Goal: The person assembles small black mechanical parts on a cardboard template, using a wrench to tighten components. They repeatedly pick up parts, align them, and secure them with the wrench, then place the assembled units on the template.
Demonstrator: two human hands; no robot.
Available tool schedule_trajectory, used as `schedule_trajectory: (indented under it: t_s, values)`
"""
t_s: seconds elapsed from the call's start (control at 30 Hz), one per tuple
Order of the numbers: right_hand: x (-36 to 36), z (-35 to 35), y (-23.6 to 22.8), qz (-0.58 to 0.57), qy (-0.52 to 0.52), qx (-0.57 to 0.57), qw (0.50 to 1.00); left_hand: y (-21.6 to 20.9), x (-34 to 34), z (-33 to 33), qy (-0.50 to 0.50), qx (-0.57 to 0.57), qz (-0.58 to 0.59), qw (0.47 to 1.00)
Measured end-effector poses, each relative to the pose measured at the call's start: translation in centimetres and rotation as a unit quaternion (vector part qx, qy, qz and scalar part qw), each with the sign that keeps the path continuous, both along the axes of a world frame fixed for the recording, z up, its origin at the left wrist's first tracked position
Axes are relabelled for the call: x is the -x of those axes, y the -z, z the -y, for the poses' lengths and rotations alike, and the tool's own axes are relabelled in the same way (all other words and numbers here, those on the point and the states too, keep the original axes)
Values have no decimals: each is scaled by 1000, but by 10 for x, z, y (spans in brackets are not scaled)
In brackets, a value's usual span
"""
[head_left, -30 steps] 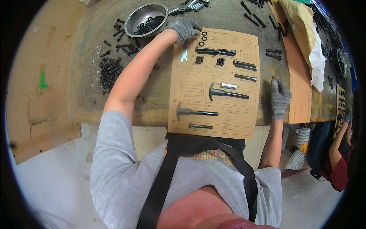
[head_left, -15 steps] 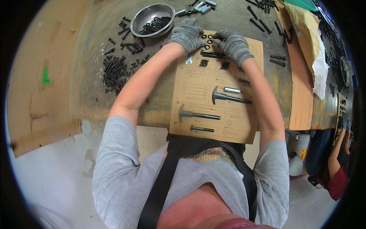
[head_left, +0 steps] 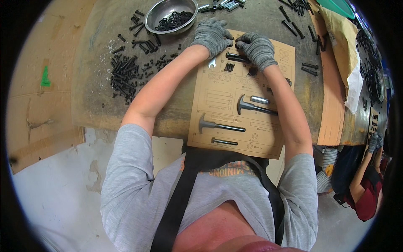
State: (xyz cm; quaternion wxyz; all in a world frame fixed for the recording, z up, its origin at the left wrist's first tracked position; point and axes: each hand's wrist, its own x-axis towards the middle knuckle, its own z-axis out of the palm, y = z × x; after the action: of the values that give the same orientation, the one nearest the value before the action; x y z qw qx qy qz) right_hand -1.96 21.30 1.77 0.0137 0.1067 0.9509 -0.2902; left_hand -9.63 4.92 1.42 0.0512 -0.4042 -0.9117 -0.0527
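Note:
Both hands wear grey knit gloves and meet at the top of a brown printed sheet (head_left: 212, 98) on the table. My left hand (head_left: 213, 37) has its fingers curled at the top edge, among small black rings that they mostly cover. Close beside it, my right hand (head_left: 257, 50) curls its fingers down on the same spot. What either hand pinches is hidden. Below the fingers lie black bolts (head_left: 236, 57) and an open-end wrench head (head_left: 212, 63). Lower down rest two hammer-like tools, the upper (head_left: 247, 105) and the lower (head_left: 220, 126), a silver cylinder (head_left: 260, 100) and a single bolt (head_left: 224, 142).
A steel bowl (head_left: 150, 21) of black rings stands beyond my left hand. Black bolts (head_left: 124, 75) are heaped at the left, and more (head_left: 291, 27) lie at the far right. A brown paper sack (head_left: 339, 46) borders the right side, where another person's gloved hands (head_left: 375, 142) work.
My hands have drawn closer together over the black rings, which showed plainly between them before and are now mostly covered. The whole view has shifted slightly.

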Motion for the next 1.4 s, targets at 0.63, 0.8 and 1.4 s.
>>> schedule_trajectory:
  t_s: [0.63, 0.8, 1.4]
  values:
    - [-66, -60, -23, -269, 1, 129, 954, -4, 22, 21, -1, -34, -64, 997]
    - [-232, -93, -5, -178, 178, 153, 956, 8, 49, 22, -37, 43, 32, 998]
    - [-381, 30, 12, -159, 452, 513, 713, -12, 70, 17, -122, 73, 99, 985]
